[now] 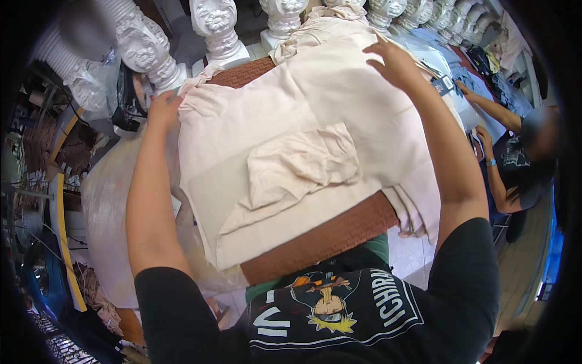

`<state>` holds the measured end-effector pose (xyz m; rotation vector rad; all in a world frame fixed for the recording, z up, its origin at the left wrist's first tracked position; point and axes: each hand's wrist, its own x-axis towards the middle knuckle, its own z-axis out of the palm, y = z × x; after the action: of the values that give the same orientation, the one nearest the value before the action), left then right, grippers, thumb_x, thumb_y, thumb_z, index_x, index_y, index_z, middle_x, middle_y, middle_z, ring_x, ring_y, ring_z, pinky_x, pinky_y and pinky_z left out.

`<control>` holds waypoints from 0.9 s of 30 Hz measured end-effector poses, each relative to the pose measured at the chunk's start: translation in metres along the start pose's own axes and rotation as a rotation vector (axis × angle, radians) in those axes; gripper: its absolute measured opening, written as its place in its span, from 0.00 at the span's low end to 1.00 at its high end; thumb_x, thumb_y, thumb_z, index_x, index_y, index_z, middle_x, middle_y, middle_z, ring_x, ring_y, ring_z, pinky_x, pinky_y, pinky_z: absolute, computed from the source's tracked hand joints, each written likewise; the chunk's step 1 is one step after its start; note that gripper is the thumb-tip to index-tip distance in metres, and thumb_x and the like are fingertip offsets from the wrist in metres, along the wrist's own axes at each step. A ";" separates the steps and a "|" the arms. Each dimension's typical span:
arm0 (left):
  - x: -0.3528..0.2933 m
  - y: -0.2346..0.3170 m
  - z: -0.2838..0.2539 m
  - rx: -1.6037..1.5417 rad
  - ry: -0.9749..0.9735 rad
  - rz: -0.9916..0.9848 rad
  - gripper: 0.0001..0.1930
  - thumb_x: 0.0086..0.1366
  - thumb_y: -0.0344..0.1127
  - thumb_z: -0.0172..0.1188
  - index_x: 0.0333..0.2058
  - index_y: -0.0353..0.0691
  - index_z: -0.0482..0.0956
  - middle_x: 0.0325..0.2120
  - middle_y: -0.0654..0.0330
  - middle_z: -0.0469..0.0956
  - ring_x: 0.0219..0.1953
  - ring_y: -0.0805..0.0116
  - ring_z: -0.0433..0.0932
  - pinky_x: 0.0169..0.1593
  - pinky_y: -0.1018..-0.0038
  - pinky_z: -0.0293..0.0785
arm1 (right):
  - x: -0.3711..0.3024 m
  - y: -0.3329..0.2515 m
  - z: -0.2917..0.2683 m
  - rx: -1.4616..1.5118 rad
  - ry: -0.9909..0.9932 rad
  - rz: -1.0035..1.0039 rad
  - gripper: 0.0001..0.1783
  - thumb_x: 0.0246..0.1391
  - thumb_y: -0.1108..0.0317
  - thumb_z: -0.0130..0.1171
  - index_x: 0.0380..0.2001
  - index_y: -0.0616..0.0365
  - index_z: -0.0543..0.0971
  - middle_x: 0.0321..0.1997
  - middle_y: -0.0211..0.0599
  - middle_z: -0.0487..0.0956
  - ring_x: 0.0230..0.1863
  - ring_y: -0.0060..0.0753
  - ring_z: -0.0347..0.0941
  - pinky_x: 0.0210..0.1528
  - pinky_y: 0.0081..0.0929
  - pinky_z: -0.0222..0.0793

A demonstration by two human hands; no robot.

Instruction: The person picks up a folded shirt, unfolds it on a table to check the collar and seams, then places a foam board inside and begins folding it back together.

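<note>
A large cream garment point(357, 115) lies spread flat over a table in front of me. Its fabric is smooth in the middle and bunched at the far end. On top of it rests a smaller, crumpled cream cloth piece point(297, 161), touched by neither hand. My left hand point(162, 111) is at the garment's far left corner, its fingers closed at the edge; the fingertips are partly hidden. Toward the far right, my right hand point(394, 64) reaches over the cloth with fingers spread and nothing held in them.
A brown textured cover point(321, 236) shows along the near table edge. White ornate balusters point(216, 27) line the far side. Clear plastic sheeting point(112, 194) hangs at the left. At the right another person point(515, 151) handles blue garments point(470, 82).
</note>
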<state>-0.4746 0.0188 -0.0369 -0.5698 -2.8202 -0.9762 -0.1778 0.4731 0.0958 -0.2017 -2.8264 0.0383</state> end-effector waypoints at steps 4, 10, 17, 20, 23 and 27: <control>0.043 0.025 0.031 0.225 0.044 -0.090 0.40 0.47 0.58 0.65 0.46 0.24 0.73 0.42 0.42 0.76 0.46 0.57 0.75 0.49 0.69 0.69 | 0.060 0.061 0.041 -0.194 0.031 0.024 0.18 0.50 0.71 0.57 0.47 0.52 0.75 0.50 0.40 0.75 0.52 0.46 0.68 0.53 0.38 0.66; 0.060 0.023 0.048 0.117 -0.196 -0.316 0.41 0.39 0.63 0.66 0.38 0.26 0.78 0.42 0.38 0.76 0.47 0.51 0.75 0.51 0.65 0.69 | 0.099 0.092 0.088 -0.335 0.031 -0.138 0.14 0.50 0.69 0.55 0.42 0.51 0.77 0.43 0.38 0.77 0.46 0.43 0.71 0.46 0.35 0.68; 0.072 0.029 0.050 0.125 0.001 -0.212 0.28 0.51 0.46 0.64 0.44 0.29 0.74 0.42 0.48 0.76 0.46 0.60 0.76 0.47 0.69 0.71 | 0.102 0.115 0.067 -0.436 -0.022 -0.090 0.12 0.50 0.64 0.55 0.38 0.55 0.77 0.38 0.43 0.78 0.45 0.48 0.71 0.46 0.39 0.67; 0.056 0.034 0.026 -0.292 0.036 -0.218 0.21 0.57 0.33 0.60 0.47 0.28 0.71 0.46 0.51 0.73 0.45 0.65 0.75 0.44 0.68 0.73 | 0.095 0.104 0.052 -0.359 -0.026 -0.015 0.14 0.52 0.63 0.54 0.41 0.55 0.77 0.40 0.45 0.78 0.46 0.50 0.72 0.47 0.38 0.66; 0.007 0.096 -0.006 -0.908 0.191 -0.168 0.23 0.55 0.31 0.61 0.48 0.27 0.69 0.45 0.51 0.74 0.45 0.65 0.74 0.45 0.70 0.72 | 0.071 0.125 0.034 -0.133 0.114 0.027 0.14 0.55 0.61 0.51 0.43 0.52 0.76 0.43 0.45 0.78 0.47 0.48 0.72 0.47 0.35 0.67; -0.071 0.122 -0.064 -1.103 0.141 0.172 0.35 0.54 0.29 0.61 0.59 0.37 0.54 0.48 0.51 0.72 0.46 0.61 0.74 0.51 0.71 0.69 | -0.001 0.109 -0.014 -0.075 0.228 0.142 0.15 0.59 0.59 0.50 0.46 0.51 0.76 0.46 0.42 0.77 0.49 0.44 0.73 0.50 0.30 0.66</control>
<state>-0.3640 0.0451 0.0685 -0.7370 -1.8387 -2.3505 -0.1579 0.5806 0.1034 -0.3973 -2.5844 -0.0568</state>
